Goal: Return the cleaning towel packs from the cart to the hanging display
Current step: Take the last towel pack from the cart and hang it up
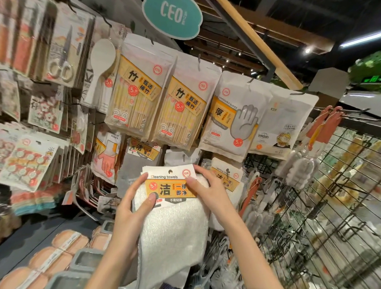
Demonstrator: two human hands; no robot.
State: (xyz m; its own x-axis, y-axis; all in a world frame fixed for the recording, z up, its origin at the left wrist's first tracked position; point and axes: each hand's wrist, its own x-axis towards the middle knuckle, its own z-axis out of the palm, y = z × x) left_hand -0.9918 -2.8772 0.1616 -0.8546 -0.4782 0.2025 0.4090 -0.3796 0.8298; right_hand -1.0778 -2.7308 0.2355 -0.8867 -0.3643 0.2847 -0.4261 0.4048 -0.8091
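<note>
A white cleaning towel pack (175, 226) with an orange and white header card reading "Cleaning towels" is held up in front of the hanging display. My left hand (134, 203) grips its left edge, thumb pressed on the card. My right hand (207, 188) pinches the card's top right corner. Behind the pack hang more towel packs: a grey one (138, 164) to the left and a white one (227, 178) to the right. The hook behind the held pack is hidden. The cart is out of view.
Above hang two bamboo chopstick packs (137, 94), disposable glove packs (232, 117) and a rice paddle (101, 70). A black wire grid rack (326, 215) with brushes stands at right. Sponges (56, 256) and grey containers lie on the shelf at lower left.
</note>
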